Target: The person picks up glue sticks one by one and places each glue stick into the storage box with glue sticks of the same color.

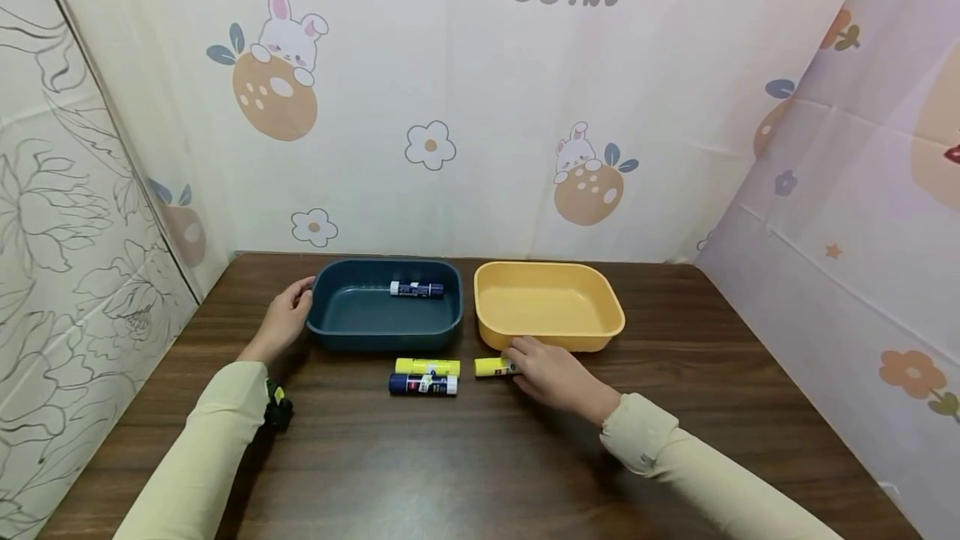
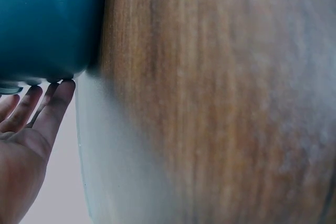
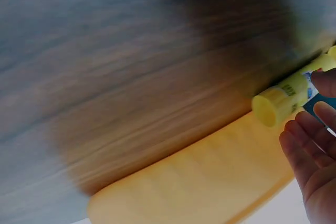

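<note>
Glue stick (image 1: 491,367) (R-most yel.) on desk (image 1: 450,473), near side of yel. bin (image 1: 581,342), axis L-R | R hand (image 1: 551,373) nearer, at R end; pinched? can't tell | L hand (image 1: 283,317) fingers straight, touching blue bin (image 1: 386,341)

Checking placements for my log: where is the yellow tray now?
In the head view, the yellow tray stands right of centre, just right of the dark blue tray, with a yellow tube before its near left corner.

one teal bin (image 1: 386,342), one yellow bin (image 1: 585,344), four glue sticks (image 1: 423,384) (two yellow, two navy)
</note>
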{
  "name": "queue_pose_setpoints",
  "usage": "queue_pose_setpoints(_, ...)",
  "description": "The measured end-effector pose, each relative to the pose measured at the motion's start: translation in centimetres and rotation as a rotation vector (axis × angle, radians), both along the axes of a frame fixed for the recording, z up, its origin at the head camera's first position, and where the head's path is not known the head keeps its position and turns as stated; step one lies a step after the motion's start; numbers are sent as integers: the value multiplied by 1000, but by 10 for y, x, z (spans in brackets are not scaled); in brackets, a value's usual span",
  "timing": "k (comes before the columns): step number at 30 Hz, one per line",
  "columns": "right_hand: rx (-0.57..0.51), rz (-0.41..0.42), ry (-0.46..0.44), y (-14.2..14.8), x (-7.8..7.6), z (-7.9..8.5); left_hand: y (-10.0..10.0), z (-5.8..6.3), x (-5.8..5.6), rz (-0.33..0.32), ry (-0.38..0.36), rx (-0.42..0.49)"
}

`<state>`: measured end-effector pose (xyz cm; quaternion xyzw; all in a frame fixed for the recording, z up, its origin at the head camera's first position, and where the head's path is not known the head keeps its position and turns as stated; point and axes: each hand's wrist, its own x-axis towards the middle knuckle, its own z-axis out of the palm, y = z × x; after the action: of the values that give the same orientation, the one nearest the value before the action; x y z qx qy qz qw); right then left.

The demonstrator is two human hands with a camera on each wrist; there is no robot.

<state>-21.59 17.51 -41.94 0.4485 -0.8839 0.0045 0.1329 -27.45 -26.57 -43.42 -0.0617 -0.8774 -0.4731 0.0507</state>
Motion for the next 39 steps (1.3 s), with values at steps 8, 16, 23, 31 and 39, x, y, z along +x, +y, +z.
queue_pose_setpoints(8,-8,-24,16,9,-1,-9,-1,1,2,4,-5,-2)
queue_pose_setpoints(16,-3,-45,54,8,0,-13,0,1,2,0,-2,-4)
queue_pose_setpoints(23,-2,-51,97,5,-3,-15,0,0,1,1,8,1)
queue_pose_setpoints(31,-20,-52,95,5,-4,-15,-1,-1,1,-1,-5,11)
queue_pose_setpoints(39,-31,-49,77,7,-3,-15,0,0,3,-5,-16,12)
